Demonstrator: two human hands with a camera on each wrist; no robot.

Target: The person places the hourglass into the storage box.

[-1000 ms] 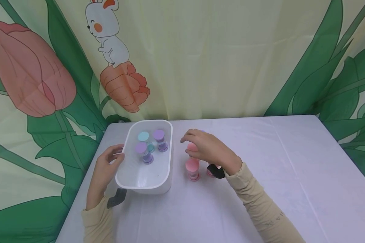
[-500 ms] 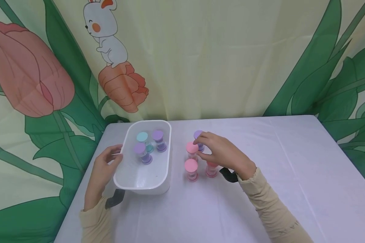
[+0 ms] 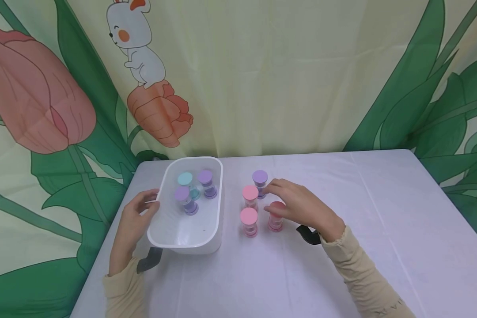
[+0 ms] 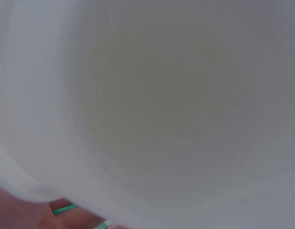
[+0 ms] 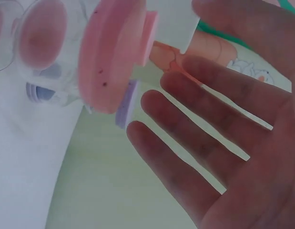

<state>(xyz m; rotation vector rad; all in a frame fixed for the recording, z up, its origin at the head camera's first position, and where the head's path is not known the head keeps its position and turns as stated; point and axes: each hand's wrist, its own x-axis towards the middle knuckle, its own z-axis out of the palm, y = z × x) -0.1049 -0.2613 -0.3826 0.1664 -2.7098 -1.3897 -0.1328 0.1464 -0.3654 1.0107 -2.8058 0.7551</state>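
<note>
My left hand (image 3: 133, 221) rests its fingertips and thumb against the left side of a white plastic tub (image 3: 183, 234). In the left wrist view, the tub's pale wall (image 4: 161, 105) fills nearly everything. Inside the tub are two purple sand timers (image 3: 188, 204) and a light blue sand timer (image 3: 185, 179). To its right on the table stand three pink sand timers (image 3: 249, 218) and a purple sand timer (image 3: 259, 177). My right hand (image 3: 302, 205) hovers by the rightmost pink one, fingers spread and partly covering its cap. In the right wrist view the palm (image 5: 252, 157) holds nothing, beside a pink cap (image 5: 109, 57).
A white cloth (image 3: 361, 212) covers the table. Behind hangs a curtain (image 3: 282, 79) printed with tulips, leaves and a rabbit on a carrot. A black strap (image 3: 308, 235) sits at the right wrist.
My right hand has moved right and towards me, from over the back pink sand timer to the rightmost pink one, uncovering the purple timer. The left hand keeps its place at the tub.
</note>
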